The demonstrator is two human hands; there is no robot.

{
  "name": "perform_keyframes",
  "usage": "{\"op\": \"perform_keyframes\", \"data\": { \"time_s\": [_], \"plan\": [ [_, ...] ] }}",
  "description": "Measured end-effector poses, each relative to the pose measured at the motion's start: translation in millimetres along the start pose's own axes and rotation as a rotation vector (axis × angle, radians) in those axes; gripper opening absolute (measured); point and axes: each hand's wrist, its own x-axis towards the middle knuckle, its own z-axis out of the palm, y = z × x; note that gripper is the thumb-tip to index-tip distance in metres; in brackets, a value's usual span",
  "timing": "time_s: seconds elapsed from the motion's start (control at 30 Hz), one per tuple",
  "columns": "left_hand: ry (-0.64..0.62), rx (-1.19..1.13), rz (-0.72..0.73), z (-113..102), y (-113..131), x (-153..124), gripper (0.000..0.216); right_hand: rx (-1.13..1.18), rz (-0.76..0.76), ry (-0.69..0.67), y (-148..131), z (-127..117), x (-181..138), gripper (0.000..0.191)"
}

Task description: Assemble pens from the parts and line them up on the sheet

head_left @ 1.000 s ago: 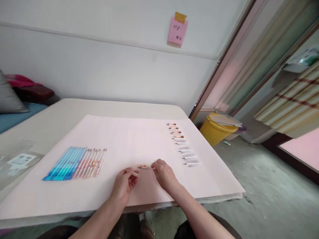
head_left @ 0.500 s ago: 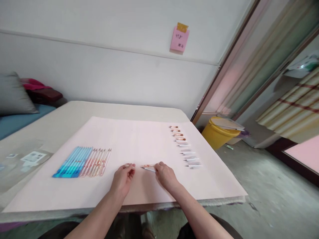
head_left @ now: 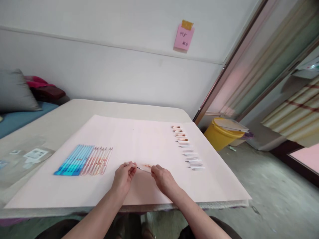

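Observation:
My left hand (head_left: pixel 124 176) is closed, thumb against fingers, on a small slim pale pen part (head_left: pixel 128 163). My right hand (head_left: pixel 163 179) pinches a thin white pen refill (head_left: pixel 144 170) whose dark tip points left and meets my left fingertips. Whether the tip has entered the pale part I cannot tell. Just behind the refill shows an orange-patterned clear pen barrel (head_left: pixel 147 165), its right end hidden by my right fingers. To the left lie several blue pens (head_left: pixel 74 160) and, beside them, several clear pens with pinkish and orange patterns (head_left: pixel 96 161).
Along the right side of the white sheet (head_left: pixel 139 139) runs a column of white refills (head_left: pixel 195 167) and brown-ended pen parts (head_left: pixel 179 135). A clear plastic bag (head_left: pixel 32 159) lies at the left. A yellow bin (head_left: pixel 221 134) stands on the floor beyond the table's right edge.
My right hand has moved slightly left, bringing the refill's tip to my left fingers. The view has shifted a little.

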Motion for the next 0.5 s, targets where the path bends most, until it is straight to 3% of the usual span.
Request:
{"op": "perform_keyframes", "data": {
  "time_s": [0.23,0.5],
  "plan": [
    [-0.030,0.039,0.054,1.9,1.1,-3.6,0.011,0.007,0.014,0.008,-2.5,-2.5,-1.6,0.013],
    [-0.090,0.166,0.073,4.6,-3.2,-11.9,0.013,0.169,-0.004,0.086,-1.8,1.9,-0.9,0.015]
  ]
}}
